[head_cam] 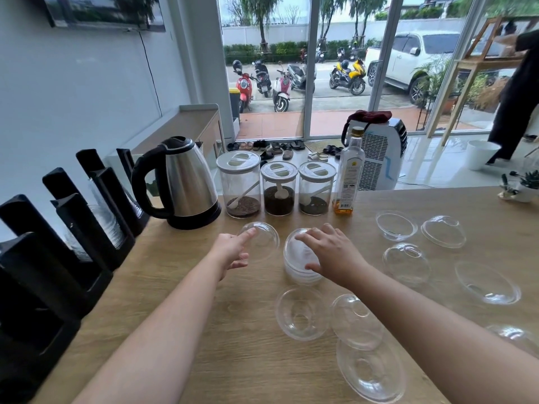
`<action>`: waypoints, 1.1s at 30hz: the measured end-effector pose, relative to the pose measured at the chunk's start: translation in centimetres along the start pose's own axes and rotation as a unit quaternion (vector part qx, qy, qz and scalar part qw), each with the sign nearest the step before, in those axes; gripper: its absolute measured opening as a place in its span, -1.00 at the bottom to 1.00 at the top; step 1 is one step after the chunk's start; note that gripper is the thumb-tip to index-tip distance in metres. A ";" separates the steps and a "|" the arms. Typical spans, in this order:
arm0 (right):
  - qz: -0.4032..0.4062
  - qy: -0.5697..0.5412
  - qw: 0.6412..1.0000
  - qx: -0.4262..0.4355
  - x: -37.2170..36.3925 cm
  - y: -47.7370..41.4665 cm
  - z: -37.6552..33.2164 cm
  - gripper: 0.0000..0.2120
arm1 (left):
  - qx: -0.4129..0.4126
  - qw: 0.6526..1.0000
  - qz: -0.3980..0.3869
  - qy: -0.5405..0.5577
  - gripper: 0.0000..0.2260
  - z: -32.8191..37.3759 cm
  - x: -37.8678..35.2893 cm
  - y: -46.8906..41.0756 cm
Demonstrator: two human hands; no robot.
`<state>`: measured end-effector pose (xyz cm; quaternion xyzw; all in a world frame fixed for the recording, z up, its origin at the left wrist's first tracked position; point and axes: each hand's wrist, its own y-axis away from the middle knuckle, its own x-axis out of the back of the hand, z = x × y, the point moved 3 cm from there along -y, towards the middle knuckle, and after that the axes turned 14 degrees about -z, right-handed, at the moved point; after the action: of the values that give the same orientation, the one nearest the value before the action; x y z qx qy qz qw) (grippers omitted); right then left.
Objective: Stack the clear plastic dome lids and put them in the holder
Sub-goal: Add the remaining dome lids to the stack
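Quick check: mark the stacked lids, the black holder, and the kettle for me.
Stacked lids [297, 272]: head view, lower side wall of the stack.
Black holder [96, 258]: head view, front wall of a slot.
Kettle [189, 185]: head view, steel body.

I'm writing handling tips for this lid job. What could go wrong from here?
The left hand touches a loose dome lid with fingertips only; it could skid toward the kettle.

The right hand rests on the stack; pressing off-centre may tip it or jam the lids.

Some lids lie rim-up, like one near the stack, and need flipping before they nest.
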<state>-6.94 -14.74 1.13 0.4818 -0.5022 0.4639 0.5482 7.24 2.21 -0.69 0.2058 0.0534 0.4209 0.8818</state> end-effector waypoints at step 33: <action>-0.022 -0.632 0.757 -0.165 -3.5 0.5 4.8 -0.72 | -0.005 0.975 -0.014 -0.224 -0.27 2.2 -8.7 -3.2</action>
<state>-8.17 -19.50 -2.16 0.5783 -0.7926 -0.0488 0.1870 4.55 -6.89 -0.68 0.2895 -0.1444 0.3518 0.8784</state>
